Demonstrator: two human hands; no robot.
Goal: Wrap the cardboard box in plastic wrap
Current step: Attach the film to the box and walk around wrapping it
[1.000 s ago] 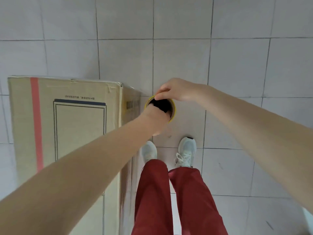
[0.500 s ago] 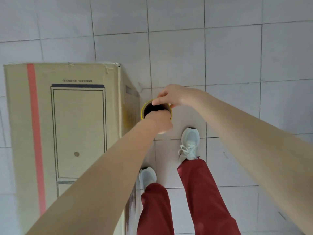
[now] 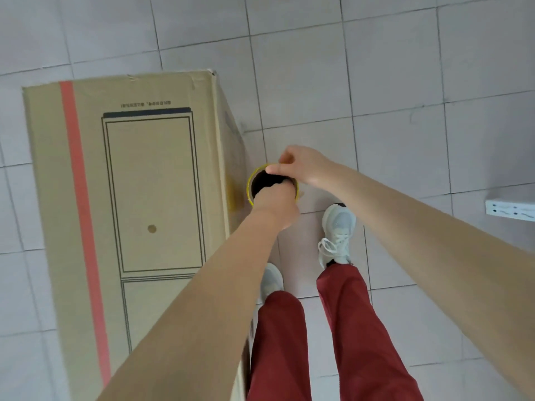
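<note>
A tall cardboard box (image 3: 139, 198) with a pink stripe and a printed outline stands on the tiled floor at the left. Just right of its side I hold a roll of plastic wrap (image 3: 257, 180) upright, seen end-on as a yellow ring round a dark core. My left hand (image 3: 275, 206) grips the near rim of the roll, its fingers tucked into the core. My right hand (image 3: 301, 166) pinches the far rim from above. Clear film shows faintly on the box's right side near the roll.
My legs in red trousers (image 3: 347, 337) and white shoes (image 3: 337, 235) stand on the floor right of the box. A white object with dark marks (image 3: 511, 206) lies at the right edge. Grey floor tiles (image 3: 405, 82) stretch all round.
I have stepped back along the box's right side, so more of the box top shows. Both hands kept their hold on the roll and stayed close to the box.
</note>
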